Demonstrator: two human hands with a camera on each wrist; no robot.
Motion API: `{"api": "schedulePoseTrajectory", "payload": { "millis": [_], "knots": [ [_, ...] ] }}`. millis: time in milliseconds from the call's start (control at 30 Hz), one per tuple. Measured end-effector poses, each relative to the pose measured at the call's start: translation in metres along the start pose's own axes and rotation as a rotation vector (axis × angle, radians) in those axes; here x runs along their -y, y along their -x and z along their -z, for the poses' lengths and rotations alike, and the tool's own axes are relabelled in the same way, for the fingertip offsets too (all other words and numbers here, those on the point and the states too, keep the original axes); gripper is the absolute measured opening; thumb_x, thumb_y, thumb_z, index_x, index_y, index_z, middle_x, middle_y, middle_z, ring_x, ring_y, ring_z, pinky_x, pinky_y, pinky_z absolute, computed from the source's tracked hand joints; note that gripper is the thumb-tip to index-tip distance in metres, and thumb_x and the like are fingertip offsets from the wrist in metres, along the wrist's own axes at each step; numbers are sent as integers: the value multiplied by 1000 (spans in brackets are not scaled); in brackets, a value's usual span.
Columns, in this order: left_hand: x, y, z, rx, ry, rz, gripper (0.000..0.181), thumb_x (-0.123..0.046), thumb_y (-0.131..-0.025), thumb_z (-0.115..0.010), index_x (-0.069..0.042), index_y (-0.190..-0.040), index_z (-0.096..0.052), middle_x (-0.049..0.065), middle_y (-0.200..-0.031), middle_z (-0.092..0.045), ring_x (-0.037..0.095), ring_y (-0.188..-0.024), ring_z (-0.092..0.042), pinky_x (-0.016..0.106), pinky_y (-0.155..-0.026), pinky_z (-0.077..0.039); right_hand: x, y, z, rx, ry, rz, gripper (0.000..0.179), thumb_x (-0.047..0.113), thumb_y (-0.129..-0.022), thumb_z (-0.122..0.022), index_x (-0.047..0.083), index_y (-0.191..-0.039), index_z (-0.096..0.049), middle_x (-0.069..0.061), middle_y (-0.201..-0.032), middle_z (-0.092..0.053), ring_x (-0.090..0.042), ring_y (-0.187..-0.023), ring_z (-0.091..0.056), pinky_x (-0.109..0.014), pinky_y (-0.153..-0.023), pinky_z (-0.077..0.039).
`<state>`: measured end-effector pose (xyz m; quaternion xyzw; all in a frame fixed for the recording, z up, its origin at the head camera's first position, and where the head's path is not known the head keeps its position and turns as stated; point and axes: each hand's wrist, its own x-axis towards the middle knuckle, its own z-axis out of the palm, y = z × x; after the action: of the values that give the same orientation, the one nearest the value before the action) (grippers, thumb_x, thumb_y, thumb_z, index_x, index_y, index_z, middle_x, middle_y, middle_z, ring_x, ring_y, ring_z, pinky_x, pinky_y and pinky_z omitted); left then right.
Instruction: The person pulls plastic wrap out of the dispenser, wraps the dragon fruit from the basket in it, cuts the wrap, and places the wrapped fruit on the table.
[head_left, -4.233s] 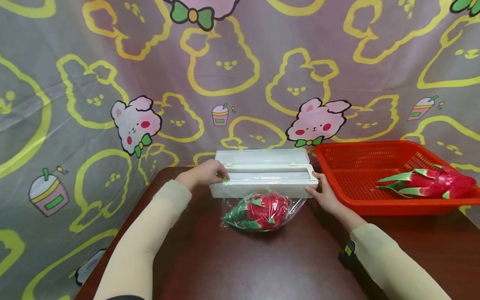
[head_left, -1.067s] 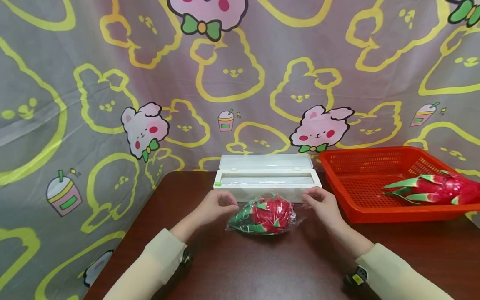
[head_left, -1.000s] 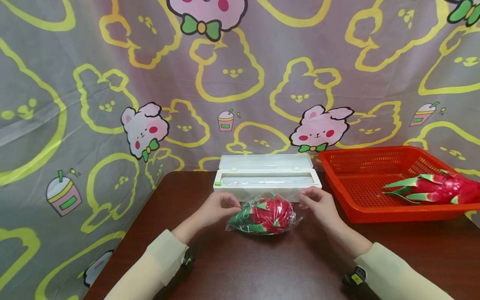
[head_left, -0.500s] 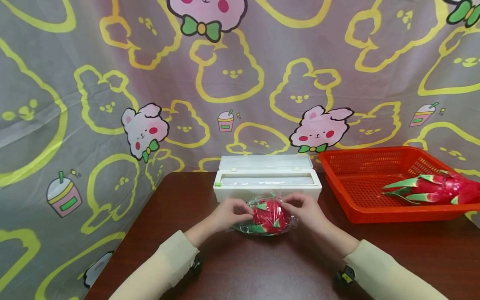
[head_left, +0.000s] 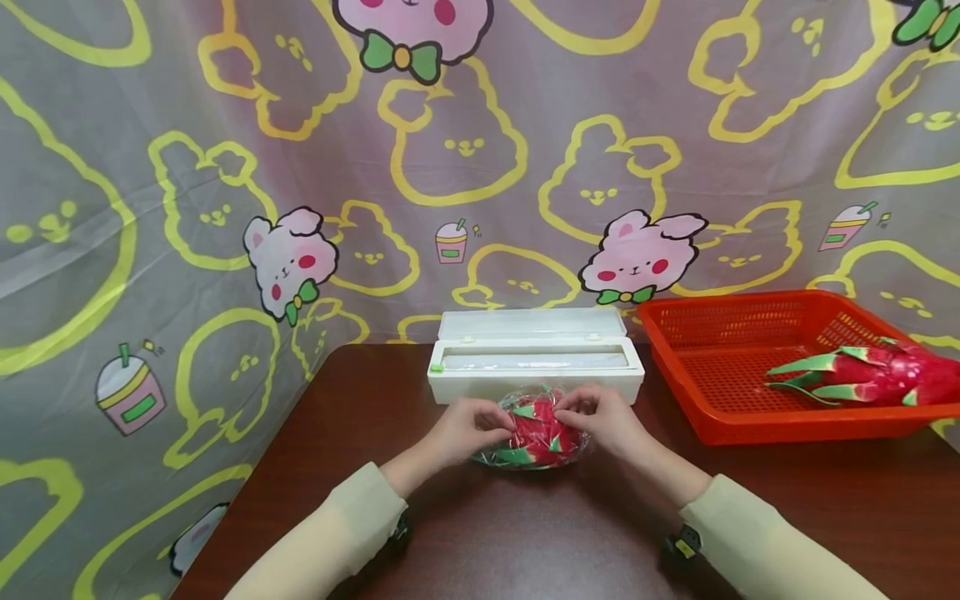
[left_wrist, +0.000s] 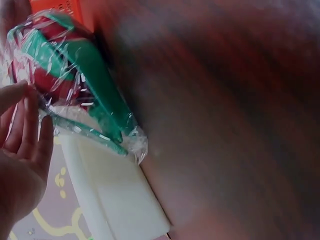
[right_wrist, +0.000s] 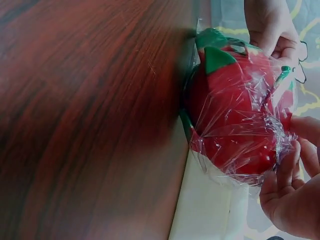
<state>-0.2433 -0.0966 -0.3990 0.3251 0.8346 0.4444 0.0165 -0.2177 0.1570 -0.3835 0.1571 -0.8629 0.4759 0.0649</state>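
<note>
A red dragon fruit [head_left: 542,433] with green scales lies on the table, wrapped in clear cling film [right_wrist: 235,125]. My left hand [head_left: 467,432] is at its left side, thumb and forefinger pinching the film, as the left wrist view shows too. From the right, my right hand [head_left: 606,417] pinches gathered film at the top of the fruit; in the right wrist view its fingertips [right_wrist: 295,145] meet on the bunched film. The fruit's green tips [left_wrist: 112,100] are covered by film in the left wrist view.
Just behind the fruit stands a white cling film dispenser [head_left: 536,385], its clear lid [head_left: 532,323] raised. A red plastic basket [head_left: 738,427] at the right holds another dragon fruit [head_left: 892,373]. A patterned curtain [head_left: 480,167] hangs behind the brown table [head_left: 525,533].
My hands have left the dispenser and come forward to the fruit, the film no longer stretching from the dispenser. Over the last second both hands have moved inward, drawing the film ends over the fruit.
</note>
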Motion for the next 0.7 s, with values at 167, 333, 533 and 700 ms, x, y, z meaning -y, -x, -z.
{"api": "schedulePoseTrajectory", "payload": {
  "millis": [167, 333, 533, 700],
  "knots": [
    [2, -1, -4, -24, -36, -14, 6, -9, -84, -77, -13, -88, -74, -9, -82, -70, 6, -75, -63, 25, -71, -53, -2, 1, 5, 36, -15, 16, 12, 14, -86, -75, 8, -95, -77, -1, -86, -64, -20, -80, -54, -27, -66, -48],
    [0, 4, 6, -23, 0, -24, 5, -14, -88, -74, -13, -92, -74, -9, -85, -70, 8, -78, -63, 28, -72, -53, -8, 7, 20, 40, -60, 8, 23, 24, -93, -67, 6, -106, -74, -6, -99, -69, -24, -90, -59, -32, -75, -51],
    [11, 17, 26, -61, -81, -43, 16, -13, -87, -75, -10, -102, -71, -4, -94, -69, 12, -88, -64, 33, -80, -52, -22, 17, 34, 71, 9, -121, 48, 36, -90, -69, 2, -122, -58, -14, -117, -63, -31, -105, -60, -43, -84, -53],
    [24, 26, 34, 51, -201, 20, 47, -21, -80, -82, -9, -120, -62, 1, -115, -63, 17, -108, -59, 38, -93, -47, -30, 23, 29, 160, 71, -202, 63, 41, -80, -78, 4, -121, -48, -12, -112, -62, -27, -98, -61, -41, -81, -54]
  ]
}}
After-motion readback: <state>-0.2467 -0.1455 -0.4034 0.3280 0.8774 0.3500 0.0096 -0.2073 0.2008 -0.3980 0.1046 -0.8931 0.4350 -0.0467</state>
